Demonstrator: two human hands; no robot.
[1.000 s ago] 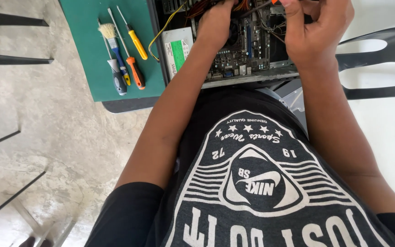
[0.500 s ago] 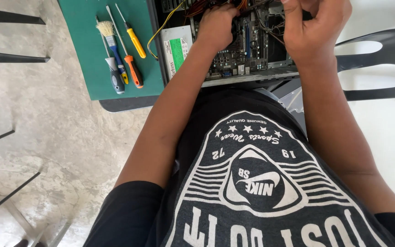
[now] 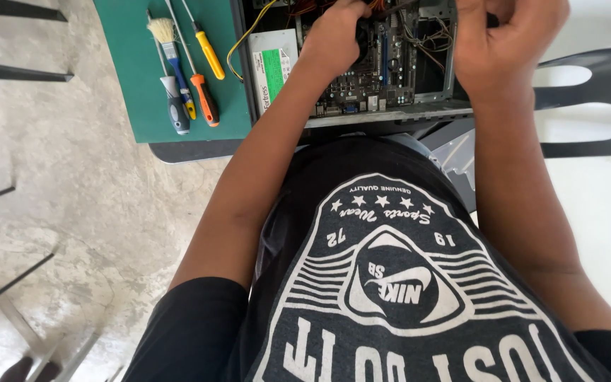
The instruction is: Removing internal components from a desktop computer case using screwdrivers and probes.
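Observation:
An open computer case [image 3: 390,113] lies on its side at the top of the view, with a dark motherboard [image 3: 380,71] and loose cables inside. My left hand [image 3: 334,39] reaches into the case with its fingers curled among the cables near the board's upper part. My right hand [image 3: 507,39] hovers over the case's right side, fingers closed; what they hold is hidden. A power supply [image 3: 271,71] with a green label sits at the case's left end.
A green mat [image 3: 136,78] on the table carries a small brush [image 3: 164,42], a yellow-handled screwdriver [image 3: 208,53], an orange-handled one [image 3: 204,99] and a grey-handled one [image 3: 176,113]. A black chair [image 3: 588,99] stands at right. Concrete floor lies at left.
The view has shifted slightly down and left. Both hands stay inside the case; my left hand has moved a little deeper toward the cables.

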